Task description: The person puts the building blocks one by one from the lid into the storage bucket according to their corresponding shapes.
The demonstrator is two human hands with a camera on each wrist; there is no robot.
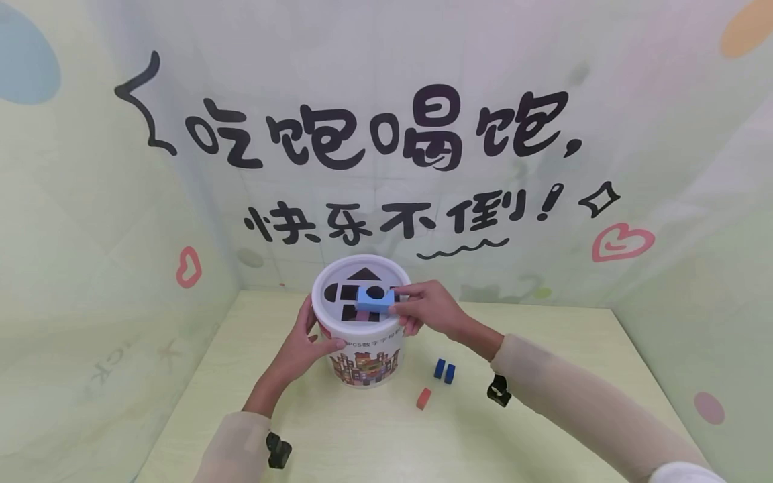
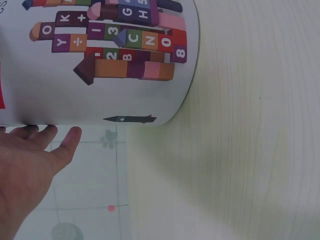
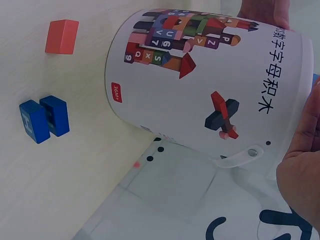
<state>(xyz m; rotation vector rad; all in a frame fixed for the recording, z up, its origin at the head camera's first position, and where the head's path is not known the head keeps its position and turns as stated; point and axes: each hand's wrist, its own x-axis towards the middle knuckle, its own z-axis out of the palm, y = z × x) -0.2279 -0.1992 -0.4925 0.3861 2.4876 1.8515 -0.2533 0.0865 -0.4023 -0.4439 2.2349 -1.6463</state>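
Note:
A white bucket (image 1: 365,365) with printed block pictures stands upright on the table, its lid (image 1: 329,315) pierced by several shaped openings. My left hand (image 1: 298,349) holds the bucket's left side near the rim, thumb on the front wall; in the left wrist view its fingertips touch the wall. With my right hand (image 1: 431,308) I pinch a light blue block (image 1: 374,305) by its right end, over the lid. A dark rounded area shows at the block's upper side. Whether the block touches the lid I cannot tell. Something pink (image 1: 362,315) shows in a lower opening.
Two dark blue blocks (image 3: 44,119) lie side by side on the table, right of the bucket. Closer to me lies a red block (image 3: 62,37). A printed cloth wall (image 1: 386,188) rises behind the table (image 1: 386,443) and along both sides.

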